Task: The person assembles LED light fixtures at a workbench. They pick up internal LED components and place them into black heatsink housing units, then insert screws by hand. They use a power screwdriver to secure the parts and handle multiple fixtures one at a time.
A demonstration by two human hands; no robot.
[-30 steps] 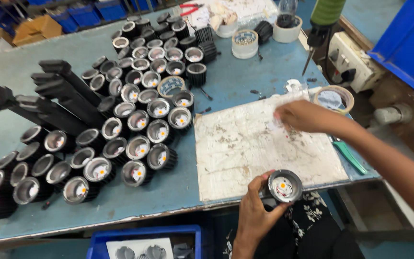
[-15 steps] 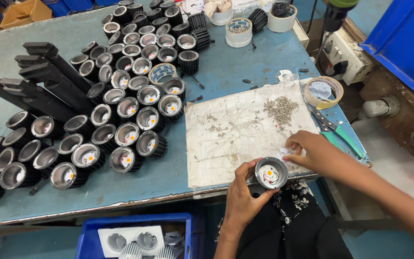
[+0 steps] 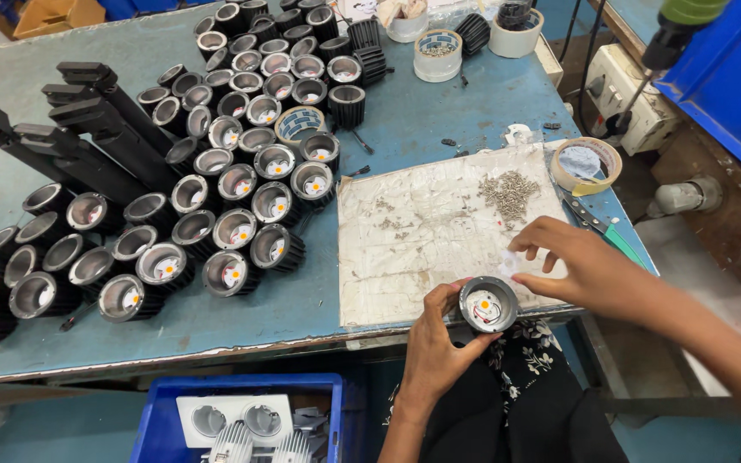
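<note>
The left hand [image 3: 435, 343] comes up from below the table edge, its fingers [image 3: 439, 302] curled around the black finned body of a round spotlight housing [image 3: 488, 304] and holding it with the open mouth facing up; a silvery reflector and a small orange dot show inside. The housing sits at the near edge of the table [image 3: 439, 103], just over the lip.

Immediately right of it, the right hand [image 3: 581, 266] hovers with its fingers [image 3: 535, 279] bent and close together, the tips almost at the housing's rim. Whether they pinch anything cannot be made out.

Beyond both hands lies a worn, stained sheet [image 3: 426, 231] flat on the table, and farther up it, past the right fingers, a small heap of screws [image 3: 509, 193]. To the right of the heap rest a roll of tan tape [image 3: 589, 165] and a green-handled cutter [image 3: 602, 227].

Well left of the left fingers, rows of matching spotlight housings [image 3: 216, 214] crowd the table, with long black track fittings [image 3: 87, 137] beside them. At the far edge stand more tape rolls [image 3: 437, 53]. Below the table's near edge, left of the left arm, a blue crate [image 3: 242, 420] holds more parts.
</note>
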